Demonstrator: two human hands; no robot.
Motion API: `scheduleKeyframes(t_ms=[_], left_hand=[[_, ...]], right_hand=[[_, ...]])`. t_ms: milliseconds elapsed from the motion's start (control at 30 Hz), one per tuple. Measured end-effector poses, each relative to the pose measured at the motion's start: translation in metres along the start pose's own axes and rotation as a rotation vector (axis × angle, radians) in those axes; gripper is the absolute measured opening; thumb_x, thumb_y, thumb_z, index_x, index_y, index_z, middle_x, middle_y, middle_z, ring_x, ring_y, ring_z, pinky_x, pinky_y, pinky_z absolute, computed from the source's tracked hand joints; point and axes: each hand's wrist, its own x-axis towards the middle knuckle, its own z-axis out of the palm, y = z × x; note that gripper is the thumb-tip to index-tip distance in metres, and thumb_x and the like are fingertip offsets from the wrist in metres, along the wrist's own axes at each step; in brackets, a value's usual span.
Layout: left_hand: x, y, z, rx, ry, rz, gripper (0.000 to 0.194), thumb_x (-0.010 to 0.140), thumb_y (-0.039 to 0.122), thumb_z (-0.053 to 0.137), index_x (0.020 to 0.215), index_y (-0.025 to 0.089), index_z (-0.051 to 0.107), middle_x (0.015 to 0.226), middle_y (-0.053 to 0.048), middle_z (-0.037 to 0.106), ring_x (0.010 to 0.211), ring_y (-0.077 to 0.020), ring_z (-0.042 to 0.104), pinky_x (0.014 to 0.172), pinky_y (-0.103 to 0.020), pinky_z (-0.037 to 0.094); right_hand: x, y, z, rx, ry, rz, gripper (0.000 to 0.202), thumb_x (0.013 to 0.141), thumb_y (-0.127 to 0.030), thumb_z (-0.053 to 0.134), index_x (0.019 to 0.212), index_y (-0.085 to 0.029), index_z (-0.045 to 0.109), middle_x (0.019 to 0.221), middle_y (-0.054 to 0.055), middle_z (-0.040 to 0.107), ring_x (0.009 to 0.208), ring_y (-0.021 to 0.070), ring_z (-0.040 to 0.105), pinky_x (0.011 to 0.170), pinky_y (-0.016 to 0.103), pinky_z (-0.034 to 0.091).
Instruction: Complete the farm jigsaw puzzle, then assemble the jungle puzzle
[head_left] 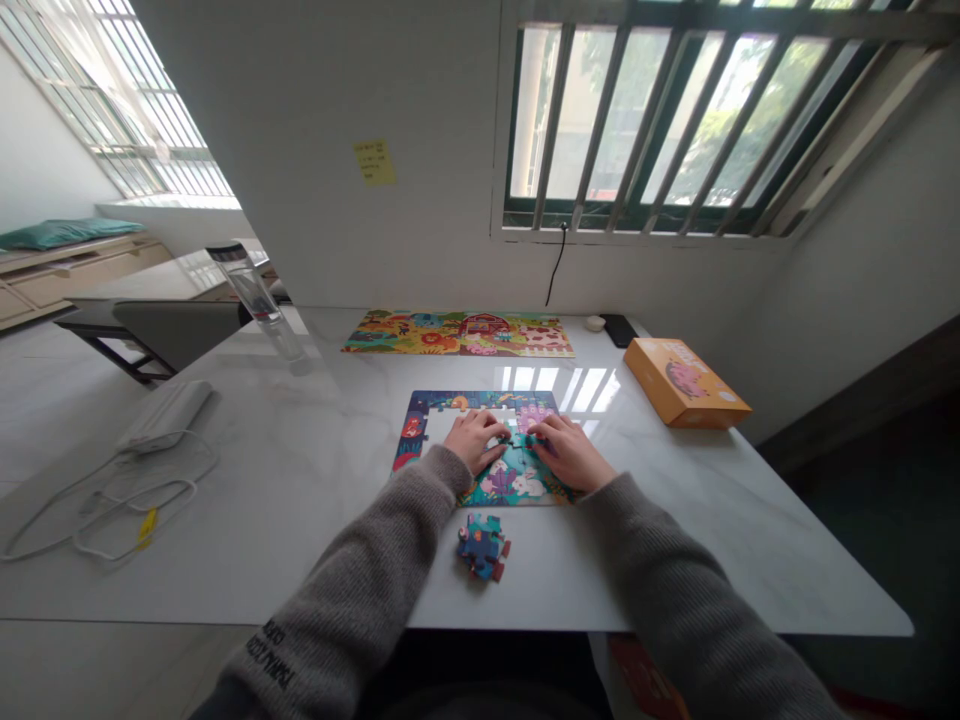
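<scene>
A partly filled jigsaw puzzle (525, 482) lies flat in front of me, its teal lower part showing a white rabbit and its dark blue border joined along the top. My left hand (478, 440) rests over its middle, thumb and fingers closed around a small puzzle piece (514, 440). From the other side my right hand (568, 452) reaches in, its fingertips pinched on the teal pieces beside it. The fingers partly hide what they grip. A small heap of loose puzzle pieces (482, 546) sits near the table's front edge, between my forearms.
Behind the puzzle lies a long finished farm-animal puzzle (457, 333). An orange box (684, 383) stands right, near a black phone (619, 331) and a small white round object (595, 323). Left are a clear bottle (259, 300) and a white device (166, 415) with a cable (154, 500).
</scene>
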Motion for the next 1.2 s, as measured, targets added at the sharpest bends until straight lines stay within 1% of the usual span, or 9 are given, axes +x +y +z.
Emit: scheduleKeyframes(t_ms=[267,500,700,767,867,933,1000,1100,1200], left_hand=[[0.001,-0.006,0.01,0.011,0.025,0.025,0.02,0.091,0.026,0.061,0.108,0.029,0.072,0.121,-0.005,0.063,0.115,-0.0272,0.051,0.099,-0.046,0.039],[0.0,-0.002,0.008,0.024,-0.025,0.057,0.026,0.091,0.025,0.062,0.113,0.031,0.072,0.126,-0.006,0.064,0.118,-0.029,0.051,0.099,-0.048,0.041],[-0.004,-0.01,0.002,-0.024,0.024,0.052,0.028,0.09,0.027,0.06,0.117,0.028,0.069,0.128,-0.006,0.062,0.119,-0.0278,0.052,0.102,-0.047,0.042],[-0.006,-0.016,-0.001,-0.027,0.054,0.041,0.024,0.089,0.023,0.059,0.11,0.026,0.071,0.124,-0.006,0.063,0.117,-0.0274,0.053,0.102,-0.047,0.042],[-0.007,-0.026,-0.005,-0.024,0.101,0.013,0.021,0.088,0.02,0.057,0.102,0.024,0.073,0.118,-0.007,0.064,0.113,-0.028,0.054,0.099,-0.048,0.042],[-0.007,-0.031,-0.005,-0.017,0.119,0.002,0.02,0.087,0.02,0.058,0.1,0.023,0.073,0.115,-0.008,0.065,0.112,-0.0285,0.054,0.098,-0.048,0.042],[-0.007,-0.034,-0.003,-0.007,0.127,0.003,0.019,0.086,0.02,0.06,0.099,0.023,0.073,0.114,-0.008,0.065,0.112,-0.0284,0.054,0.097,-0.047,0.042],[-0.007,-0.034,-0.001,0.002,0.132,0.009,0.018,0.085,0.021,0.061,0.099,0.023,0.073,0.113,-0.008,0.064,0.111,-0.0283,0.054,0.096,-0.047,0.042],[-0.008,-0.033,-0.003,-0.004,0.139,0.009,0.018,0.086,0.021,0.061,0.099,0.023,0.072,0.114,-0.008,0.063,0.112,-0.0287,0.054,0.097,-0.047,0.042]], right_hand=[[0.0,-0.004,0.0,-0.045,-0.001,0.002,0.02,0.096,-0.027,0.055,0.113,-0.024,0.066,0.106,0.008,0.062,0.102,0.0248,0.054,0.087,0.039,0.045],[-0.002,-0.01,0.0,-0.093,-0.01,-0.017,0.025,0.098,-0.03,0.056,0.12,-0.028,0.066,0.109,0.009,0.061,0.105,0.0271,0.053,0.089,0.042,0.045],[-0.001,-0.013,-0.001,-0.109,0.016,0.003,0.029,0.096,-0.03,0.057,0.125,-0.025,0.061,0.112,0.011,0.062,0.107,0.0287,0.054,0.09,0.043,0.046],[-0.002,-0.022,-0.004,-0.101,0.039,-0.011,0.026,0.097,-0.028,0.056,0.122,-0.023,0.061,0.111,0.011,0.063,0.107,0.0293,0.054,0.091,0.044,0.045],[-0.007,-0.048,-0.012,0.001,0.04,-0.106,0.015,0.098,-0.026,0.053,0.111,-0.022,0.061,0.105,0.01,0.064,0.102,0.0273,0.055,0.091,0.043,0.046],[-0.016,-0.069,-0.016,0.112,-0.033,-0.196,0.011,0.099,-0.024,0.051,0.105,-0.022,0.06,0.099,0.007,0.063,0.097,0.024,0.056,0.087,0.039,0.047],[-0.026,-0.088,-0.02,0.171,-0.134,-0.271,0.009,0.096,-0.025,0.055,0.105,-0.022,0.059,0.101,0.007,0.063,0.094,0.0225,0.056,0.084,0.036,0.047],[-0.038,-0.106,-0.024,0.169,-0.205,-0.332,0.017,0.09,-0.03,0.065,0.103,-0.022,0.059,0.105,0.007,0.062,0.095,0.0231,0.056,0.081,0.036,0.047],[-0.044,-0.113,-0.028,0.13,-0.202,-0.341,0.022,0.088,-0.034,0.066,0.105,-0.022,0.057,0.106,0.008,0.061,0.094,0.0239,0.056,0.081,0.038,0.046]])
